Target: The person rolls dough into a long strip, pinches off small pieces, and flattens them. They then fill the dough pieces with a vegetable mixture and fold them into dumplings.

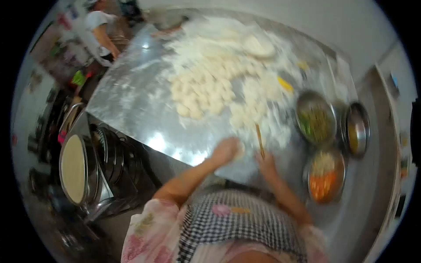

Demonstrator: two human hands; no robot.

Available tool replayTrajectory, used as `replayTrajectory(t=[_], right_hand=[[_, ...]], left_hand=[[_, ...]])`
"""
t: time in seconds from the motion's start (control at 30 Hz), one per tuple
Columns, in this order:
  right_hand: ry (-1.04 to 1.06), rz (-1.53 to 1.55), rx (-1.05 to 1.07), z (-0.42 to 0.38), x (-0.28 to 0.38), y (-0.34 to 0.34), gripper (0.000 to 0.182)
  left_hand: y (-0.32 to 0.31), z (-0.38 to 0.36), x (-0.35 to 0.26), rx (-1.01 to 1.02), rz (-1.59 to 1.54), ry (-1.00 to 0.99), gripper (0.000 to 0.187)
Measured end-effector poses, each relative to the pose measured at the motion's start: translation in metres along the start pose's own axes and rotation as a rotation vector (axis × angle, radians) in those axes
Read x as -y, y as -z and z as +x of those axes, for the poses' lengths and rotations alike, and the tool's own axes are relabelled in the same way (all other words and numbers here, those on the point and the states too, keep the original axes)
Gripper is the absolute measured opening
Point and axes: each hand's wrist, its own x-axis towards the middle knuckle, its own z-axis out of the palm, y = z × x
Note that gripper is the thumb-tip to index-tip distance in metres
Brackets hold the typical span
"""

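Note:
Near the front edge of the floured metal table (pixel 127 105), my left hand (pixel 226 151) is closed on a small pale dough piece (pixel 239 150), whose edge shows at the fingers. Just to its right, my right hand (pixel 265 163) is closed around the lower end of a thin wooden stick (pixel 259 139), which points away from me. Beyond both hands lie many small dough pieces (pixel 201 94) in white flour. A yellow scraper-like object (pixel 285 84) rests in the flour at the right. The hands are slightly blurred.
On the right stand a bowl of greens (pixel 316 120), a bowl of orange and pale chopped food (pixel 323 179) and a metal bowl with yellow liquid (pixel 356 131). A large dough piece (pixel 258 46) lies at the back. A round pot (pixel 75 168) and a person (pixel 103 33) are at left.

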Motion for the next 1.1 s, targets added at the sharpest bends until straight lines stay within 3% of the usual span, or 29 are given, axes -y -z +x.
replayTrajectory(t=[0.03,0.1,0.13,0.23,0.27,0.33,0.4,0.43,0.47,0.5,0.53,0.57,0.63,0.67,0.73,0.77,0.87,0.93,1.0,1.03,1.07,1.1], right_hand=[[-0.012,0.082,-0.004,0.002,-0.009,-0.004,0.024],[0.057,0.150,-0.096,-0.010,-0.010,-0.007,0.016],[-0.072,0.141,0.002,-0.016,0.012,0.005,0.018],[-0.101,0.125,-0.032,-0.016,0.000,-0.004,0.021],[-0.054,0.122,-0.061,-0.015,-0.004,-0.008,0.023],[0.034,0.104,-0.151,-0.012,-0.006,-0.016,0.026],[0.098,0.128,-0.100,-0.007,-0.003,-0.015,0.032],[0.006,0.335,-0.018,0.001,-0.006,-0.019,0.030],[-0.098,0.538,-0.014,-0.006,0.027,-0.008,0.026],[-0.076,0.427,-0.029,-0.011,0.051,0.012,0.023],[-0.057,0.690,-0.083,-0.012,0.059,0.010,0.024],[-0.025,0.641,-0.116,-0.014,0.066,0.016,0.024],[0.036,0.549,-0.171,-0.021,0.087,0.032,0.026],[0.071,0.325,-0.144,-0.026,0.097,0.046,0.027],[0.021,0.178,-0.220,-0.034,0.092,0.054,0.026],[-0.007,0.102,-0.263,-0.039,0.088,0.062,0.026],[0.223,-0.661,-0.486,-0.073,0.035,0.127,0.026],[-0.344,-0.451,-0.711,-0.100,0.016,0.190,0.028],[-0.480,-0.713,-0.916,-0.139,-0.045,0.234,0.030],[-0.597,-0.765,-0.916,-0.155,-0.072,0.249,0.031],[-0.717,-0.799,-0.902,-0.170,-0.097,0.256,0.032],[-0.662,-0.616,-0.870,-0.181,-0.121,0.258,0.033]], left_hand=[[0.006,-0.002,-0.001,-0.201,0.035,0.043,0.029],[0.041,0.007,-0.025,0.065,0.057,0.369,0.021],[0.040,0.005,-0.016,0.104,0.049,0.325,0.019],[0.038,0.007,-0.016,0.157,0.129,0.279,0.018],[0.031,0.005,-0.022,0.077,0.121,0.232,0.014],[0.024,0.002,-0.029,0.008,-0.302,0.384,0.015],[0.019,0.005,-0.043,0.046,-0.748,0.559,0.009],[0.021,0.007,-0.052,0.054,-0.915,0.545,0.013],[0.030,0.014,-0.060,0.130,-0.876,0.602,0.018],[0.031,0.016,-0.062,0.114,-1.074,0.541,0.023],[0.051,0.020,-0.086,0.052,-1.320,0.569,0.029],[0.067,0.025,-0.103,0.035,-1.542,0.614,0.030],[0.061,0.026,-0.101,0.129,-1.366,0.594,0.025],[0.053,0.027,-0.105,0.134,-0.927,0.253,0.024],[0.032,0.031,-0.116,0.100,-0.034,-0.419,0.021],[0.018,0.038,-0.109,0.190,-0.145,-0.298,0.019],[-0.017,0.051,-0.107,0.428,-0.539,0.032,0.016],[-0.032,0.058,-0.087,0.030,-0.039,-0.687,0.021],[-0.050,0.069,-0.099,-0.202,0.388,-0.960,0.020],[-0.047,0.063,-0.112,-0.178,0.579,-0.864,0.016],[-0.033,0.062,-0.130,0.120,0.369,-0.701,0.017],[-0.022,0.059,-0.141,0.426,0.177,-0.528,0.018]])
